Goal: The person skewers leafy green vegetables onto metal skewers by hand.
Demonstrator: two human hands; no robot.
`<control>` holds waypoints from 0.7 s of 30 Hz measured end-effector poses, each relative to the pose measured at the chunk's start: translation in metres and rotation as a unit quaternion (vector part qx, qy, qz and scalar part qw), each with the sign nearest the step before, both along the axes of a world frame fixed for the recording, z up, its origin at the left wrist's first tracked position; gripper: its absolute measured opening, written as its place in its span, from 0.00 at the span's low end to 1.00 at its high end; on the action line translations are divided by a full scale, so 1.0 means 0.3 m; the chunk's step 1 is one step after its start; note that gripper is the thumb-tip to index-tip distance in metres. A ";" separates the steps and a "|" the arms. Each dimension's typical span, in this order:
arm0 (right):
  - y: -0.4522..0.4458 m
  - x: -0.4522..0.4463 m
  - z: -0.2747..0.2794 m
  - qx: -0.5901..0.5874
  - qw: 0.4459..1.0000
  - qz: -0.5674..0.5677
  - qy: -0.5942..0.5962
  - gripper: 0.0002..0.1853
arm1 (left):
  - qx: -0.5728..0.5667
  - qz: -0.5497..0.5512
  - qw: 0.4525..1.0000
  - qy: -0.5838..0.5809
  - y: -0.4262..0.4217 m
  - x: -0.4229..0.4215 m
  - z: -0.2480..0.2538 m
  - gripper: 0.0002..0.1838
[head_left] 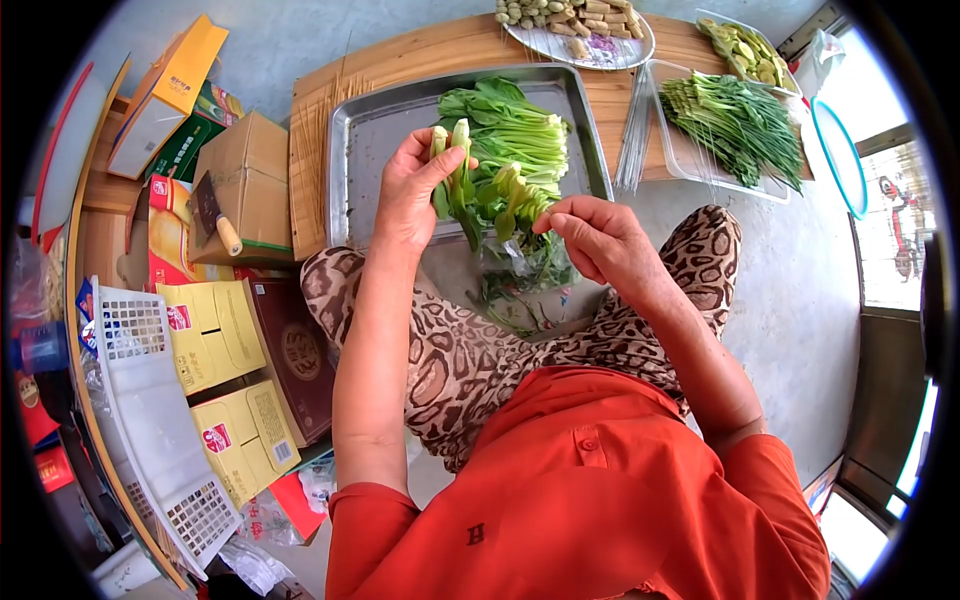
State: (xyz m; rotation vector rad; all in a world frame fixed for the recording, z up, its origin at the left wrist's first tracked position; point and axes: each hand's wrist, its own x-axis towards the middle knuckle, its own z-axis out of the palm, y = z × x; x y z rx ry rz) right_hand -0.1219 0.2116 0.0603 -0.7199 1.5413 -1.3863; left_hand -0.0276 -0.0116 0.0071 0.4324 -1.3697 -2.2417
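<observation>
Pale-stemmed leafy greens [459,178] are gripped upright between the fingers and thumb of my left hand [412,190]. My right hand [608,240] is closed in a pinch beside another small bunch of greens [512,192]; what lies between its fingertips is too small to make out. Behind both hands, a metal tray [375,120] holds a row of leafy greens [515,125] with their cut stems toward the right. Below the hands, between my knees, a clear plastic bag or container with loose leaves [525,268] is partly hidden.
Thin wooden skewers [335,110] lie left of the tray, metal skewers [637,130] right of it. A plastic bin [685,160] holds long greens. A plate [640,50] stands behind. At left are cardboard boxes [250,165], a wooden-handled knife [228,235] and a white basket [150,400].
</observation>
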 end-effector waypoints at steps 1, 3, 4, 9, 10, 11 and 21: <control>0.000 0.000 -0.001 0.000 1.000 0.001 0.002 0.13 | -0.001 0.000 1.000 0.000 0.000 0.000 -0.001 0.14; 0.001 -0.001 -0.002 0.000 1.000 0.002 0.004 0.13 | -0.003 -0.001 1.000 0.001 0.002 -0.001 0.000 0.14; 0.001 -0.001 -0.003 0.001 1.000 0.002 0.005 0.13 | -0.005 -0.002 1.000 0.001 0.002 -0.001 0.000 0.14; 0.001 0.000 -0.008 0.006 1.000 -0.002 0.004 0.13 | -0.012 0.003 1.000 0.000 0.004 0.001 -0.002 0.14; 0.001 0.000 -0.010 0.003 1.000 -0.003 0.008 0.13 | -0.014 0.005 1.000 0.002 0.005 0.001 -0.002 0.14; 0.002 0.000 -0.007 0.002 1.000 -0.003 0.008 0.13 | -0.014 0.005 1.000 0.002 0.006 0.001 -0.001 0.14; -0.004 0.007 -0.001 0.006 1.000 -0.011 0.004 0.14 | -0.074 0.008 0.997 0.000 0.019 -0.004 0.004 0.13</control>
